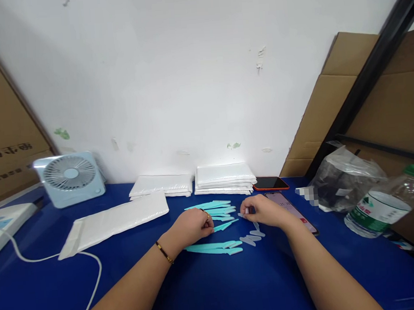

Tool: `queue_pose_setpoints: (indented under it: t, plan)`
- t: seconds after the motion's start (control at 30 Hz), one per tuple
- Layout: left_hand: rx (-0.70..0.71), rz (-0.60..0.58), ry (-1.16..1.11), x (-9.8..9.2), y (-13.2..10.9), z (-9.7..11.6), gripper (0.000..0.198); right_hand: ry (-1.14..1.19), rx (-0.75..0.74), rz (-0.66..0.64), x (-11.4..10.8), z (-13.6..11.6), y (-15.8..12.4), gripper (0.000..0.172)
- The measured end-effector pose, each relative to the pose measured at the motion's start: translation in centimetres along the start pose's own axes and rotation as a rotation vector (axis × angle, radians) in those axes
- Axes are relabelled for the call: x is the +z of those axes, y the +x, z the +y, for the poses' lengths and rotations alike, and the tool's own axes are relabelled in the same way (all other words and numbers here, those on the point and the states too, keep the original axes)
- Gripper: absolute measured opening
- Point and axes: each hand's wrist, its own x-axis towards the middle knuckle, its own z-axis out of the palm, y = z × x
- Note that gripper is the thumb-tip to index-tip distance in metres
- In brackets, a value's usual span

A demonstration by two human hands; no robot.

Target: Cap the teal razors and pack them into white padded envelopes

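One turquoise tool (226, 225) is pointing rightward between two groups of similar tools (208, 246) on the blue table (202, 292); the left hand (196, 224) is pinching it. The right hand (259, 211) is holding its fingertips together, seemingly on a small translucent piece (240, 215). Loose translucent pieces (257, 233) are lying nearby. White packets (225, 175) are resting behind.

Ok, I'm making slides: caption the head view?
Left hand holding a turquoise tool, right hand beside small translucent pieces.

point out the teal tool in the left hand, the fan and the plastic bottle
Teal tool (226, 225): head view, middle of its exposed length.
Fan (71, 173): head view, on its hub.
Plastic bottle (383, 212): head view, on its label.
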Motion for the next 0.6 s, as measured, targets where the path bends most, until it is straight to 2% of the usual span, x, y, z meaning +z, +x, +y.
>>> queue_pose_setpoints:
  t: [0.17, 0.43, 0.6]
  plan:
    - [-0.008, 0.008, -0.095, -0.2, -0.2, -0.8, 0.021, 0.045, -0.012, -0.012, -0.5, -0.1, -0.3, 0.013]
    - [0.016, 0.064, -0.093, -0.4, -0.1, -0.9, 0.023, 0.094, -0.001, -0.036, -0.4, -0.3, -0.2, 0.014]
    - [0.042, 0.124, -0.016, -0.4, 0.2, -0.6, 0.021, 0.146, -0.071, 0.014, 0.6, -1.0, 0.5, 0.014]
